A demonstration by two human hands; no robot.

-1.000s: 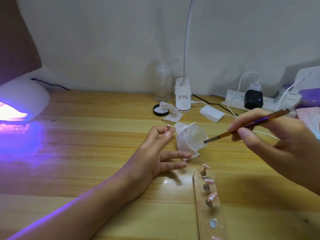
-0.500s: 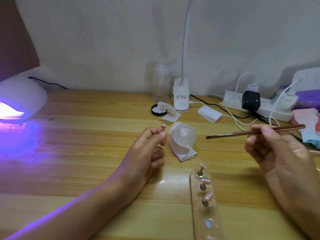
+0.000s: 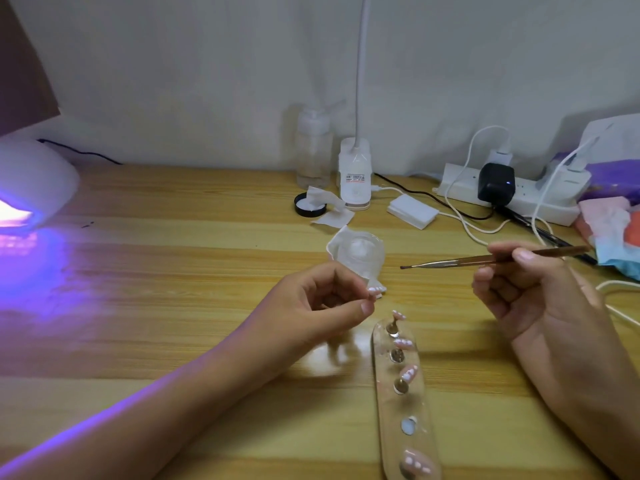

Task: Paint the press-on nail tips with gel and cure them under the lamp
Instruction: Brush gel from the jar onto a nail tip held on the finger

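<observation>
Pale wood-grain bench [image 3: 173, 271] washed in purple glow beside a white lamp [image 3: 31, 178]; pink nail tips [image 3: 408, 372] with white dots.

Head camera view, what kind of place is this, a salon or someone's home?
Probably a home desk used as a nail-art station: a glowing curing lamp at left, a clear holder of nail tips, a fine brush in the right hand.
</observation>
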